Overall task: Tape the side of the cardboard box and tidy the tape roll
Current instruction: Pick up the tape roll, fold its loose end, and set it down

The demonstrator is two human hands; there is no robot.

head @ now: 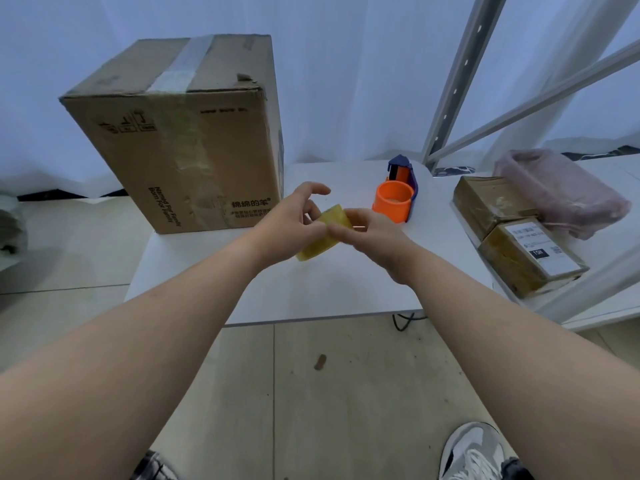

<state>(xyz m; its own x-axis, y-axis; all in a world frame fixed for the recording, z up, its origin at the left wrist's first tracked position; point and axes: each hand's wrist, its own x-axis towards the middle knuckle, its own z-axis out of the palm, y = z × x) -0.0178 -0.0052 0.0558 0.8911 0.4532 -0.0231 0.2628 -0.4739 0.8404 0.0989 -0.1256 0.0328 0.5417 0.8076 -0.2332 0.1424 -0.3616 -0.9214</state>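
A tall brown cardboard box [187,140] stands upright at the back left of the white table [311,292], with a strip of tape along its top seam and printed text on its front. Both hands hold a yellowish roll of clear tape [322,237] above the table, to the right of the box. My left hand [291,220] grips the roll from the left with its fingers curled over it. My right hand [367,233] pinches the roll's right edge with thumb and fingertips.
An orange and blue tape dispenser [398,195] stands on the table behind my hands. Two small taped parcels [512,237] and a pink wrapped bundle [561,192] lie on a white metal shelf [588,306] to the right. Tiled floor and my shoe [474,452] lie below.
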